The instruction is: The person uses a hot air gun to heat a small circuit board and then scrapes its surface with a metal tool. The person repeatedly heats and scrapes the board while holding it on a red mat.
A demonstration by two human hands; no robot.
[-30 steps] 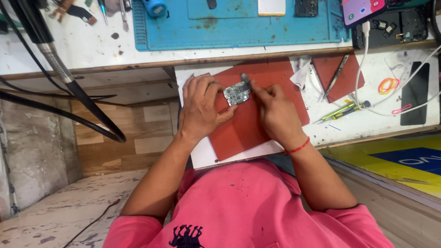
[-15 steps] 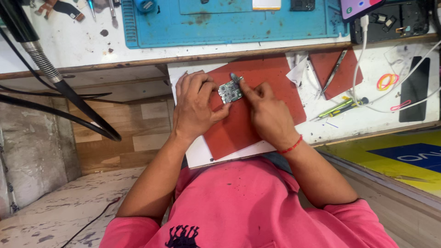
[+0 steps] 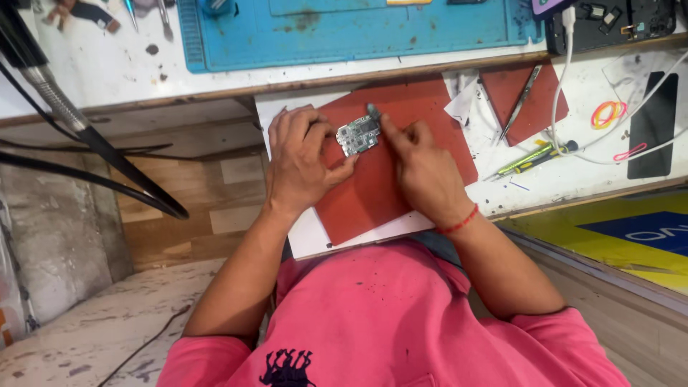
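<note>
A small green and silver circuit board (image 3: 358, 135) lies on a dark red mat (image 3: 380, 186). My left hand (image 3: 301, 161) pins the board's left edge with thumb and fingers. My right hand (image 3: 423, 172) grips a thin dark tool (image 3: 373, 110) whose tip touches the board's upper right corner. A red thread circles my right wrist.
A blue work mat (image 3: 358, 32) lies at the back. A second red mat (image 3: 523, 93) holds tweezers (image 3: 517, 100). A yellow-green screwdriver (image 3: 534, 158), rubber bands (image 3: 608, 113), a black phone (image 3: 653, 125), white cables and black hoses (image 3: 93, 143) surround the spot.
The view has shifted slightly. Both hands stay on the board, and my right hand's tool has moved a little along its upper right corner.
</note>
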